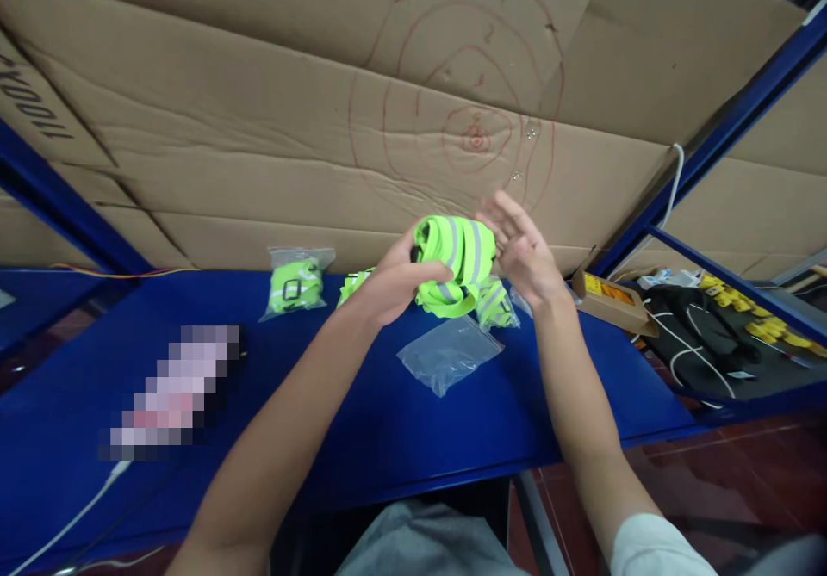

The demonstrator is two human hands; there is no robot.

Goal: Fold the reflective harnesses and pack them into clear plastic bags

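Observation:
My left hand (395, 281) grips a rolled-up neon yellow-green reflective strap (456, 257) with silver stripes, thumb across its front. The roll is held above the table, and a loop of strap sags at its underside. At the roll's right side is my right hand (522, 253), open with its fingers stretched out; whether the fingertips touch the strap I cannot tell. Beneath the roll a clear plastic bag (449, 356) lies flat on the blue table (362, 438). Behind my hands are more bagged straps, one (496, 305) partly covered by the roll.
On the left stands a bagged strap with a black buckle (294, 288). A pixelated device (174, 391) with a white cable lies nearer me. Right of my arm sits an open cardboard box (613, 300). Cardboard (258, 145) with red rings drawn on it walls off the back.

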